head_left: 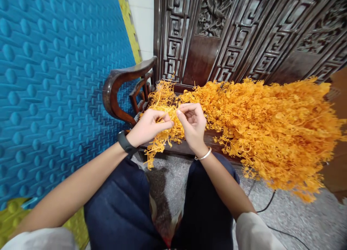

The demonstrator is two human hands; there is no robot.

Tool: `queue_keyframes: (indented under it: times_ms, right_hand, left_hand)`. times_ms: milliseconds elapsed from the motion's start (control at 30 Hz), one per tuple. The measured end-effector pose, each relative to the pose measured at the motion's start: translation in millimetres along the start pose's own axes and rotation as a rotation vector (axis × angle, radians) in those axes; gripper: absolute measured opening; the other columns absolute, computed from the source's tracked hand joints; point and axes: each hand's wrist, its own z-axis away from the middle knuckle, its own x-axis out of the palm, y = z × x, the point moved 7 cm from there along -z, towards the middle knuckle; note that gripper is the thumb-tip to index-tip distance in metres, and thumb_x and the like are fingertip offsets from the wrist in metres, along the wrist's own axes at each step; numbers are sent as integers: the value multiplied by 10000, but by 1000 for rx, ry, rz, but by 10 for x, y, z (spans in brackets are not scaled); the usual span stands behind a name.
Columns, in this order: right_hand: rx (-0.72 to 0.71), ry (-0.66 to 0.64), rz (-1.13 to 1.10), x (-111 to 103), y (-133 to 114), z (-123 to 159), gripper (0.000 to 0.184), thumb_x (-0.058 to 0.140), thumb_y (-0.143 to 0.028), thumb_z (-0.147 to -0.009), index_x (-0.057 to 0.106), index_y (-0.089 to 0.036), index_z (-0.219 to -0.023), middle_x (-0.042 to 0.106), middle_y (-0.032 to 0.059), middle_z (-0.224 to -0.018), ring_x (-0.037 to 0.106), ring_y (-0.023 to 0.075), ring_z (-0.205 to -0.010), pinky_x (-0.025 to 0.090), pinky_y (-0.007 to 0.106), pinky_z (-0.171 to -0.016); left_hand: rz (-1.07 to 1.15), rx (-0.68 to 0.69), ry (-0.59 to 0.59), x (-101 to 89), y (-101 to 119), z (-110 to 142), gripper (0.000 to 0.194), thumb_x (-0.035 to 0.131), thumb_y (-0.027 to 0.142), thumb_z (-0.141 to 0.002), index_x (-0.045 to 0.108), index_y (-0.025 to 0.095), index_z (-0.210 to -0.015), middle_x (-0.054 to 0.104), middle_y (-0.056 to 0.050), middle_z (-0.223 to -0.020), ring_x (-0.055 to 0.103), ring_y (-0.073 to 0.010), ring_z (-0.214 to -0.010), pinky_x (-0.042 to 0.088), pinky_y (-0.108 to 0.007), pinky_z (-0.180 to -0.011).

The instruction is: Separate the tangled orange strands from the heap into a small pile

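Navy cloth trousers occupy six o'clock; left hand and right hand pinch thin, stringy orange strands (presumably for control).

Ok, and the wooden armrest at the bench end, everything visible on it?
The armrest looks like dark reddish-brown polished wood, glossy along its top. A thick rail runs out from the carved back panel, bends in a rounded curve and sweeps back to the seat. Inside the curve sits smaller openwork with squared cutouts. It stands at the bench's left end in view, beside the blue mat. Neither hand touches it; yellow-orange strands lie near its inner base.
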Motion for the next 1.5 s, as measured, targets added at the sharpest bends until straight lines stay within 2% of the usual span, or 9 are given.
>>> queue_keyframes:
  times_ms: [267,567,967,1067,1200,1233,1300,1400,1500]
  right_hand:
    - [-11,170,91,-21,-31,-136,85,484,-293,-871,489,-216,-906,520,39,-903,546,156,-942,458,332,-880]
    - [-132,225,220,-31,-6,-207,104,476,-285,-877,526,-197,-899,535,11,-834,558,121,-810,475,299,-762]
    - [-207,245,318,-23,-83,-271,56,504,-232,-848,524,-195,-811,543,18,-797,565,137,-800,483,330,-775]
    - [-133,369,351,-457,97,-463,44,542,-219,-805,535,-185,-777,556,19,-783,571,134,-773,487,337,-775]
    - [102,675,135,-1463,621,-540,120,649,-209,-665,533,-179,-673,558,-4,-660,559,106,-602,503,307,-675]
    - [191,653,77,-1594,775,-514,144,681,-206,-614,548,-174,-660,570,-5,-638,556,103,-573,504,302,-659]
    - [413,412,28,-1579,1071,-423,197,723,-213,-541,588,-151,-671,612,7,-643,578,111,-585,508,299,-667]
    - [763,-90,61,-1161,1423,-104,287,748,-214,-494,596,-149,-729,650,16,-615,604,133,-575,513,303,-645]
    - [861,-435,239,-830,1579,95,180,710,-179,-529,608,-140,-671,641,16,-567,583,126,-544,487,260,-588]
  left_hand:
    - [86,29,101,-45,53,-139,204,550,185,-689,505,146,-494,397,59,-464,331,-64,-465,280,-246,-517]
    - [139,16,97,3,5,-212,204,531,157,-692,496,134,-493,397,66,-449,351,-51,-452,267,-220,-483]
    - [160,18,111,58,-22,-218,229,503,182,-704,462,146,-481,371,60,-450,333,-61,-462,245,-230,-490]
    - [81,4,45,120,-24,-108,258,508,196,-714,452,145,-468,344,61,-452,319,-64,-467,237,-233,-494]
    - [-49,-11,-8,120,-110,-1,290,520,242,-747,469,145,-479,341,64,-460,302,-65,-471,230,-232,-499]
    - [-73,-16,6,91,-149,0,283,527,258,-752,497,143,-495,377,61,-468,319,-68,-476,244,-233,-509]
    - [-101,-31,35,32,-235,-7,285,546,300,-757,545,139,-522,465,45,-498,371,-78,-498,281,-239,-535]
    - [-110,-40,65,-29,-327,25,300,576,360,-754,566,139,-550,529,26,-550,433,-94,-543,320,-243,-563]
    - [-107,-21,82,-69,-321,119,278,598,363,-755,572,142,-589,548,19,-591,463,-103,-578,348,-242,-582]
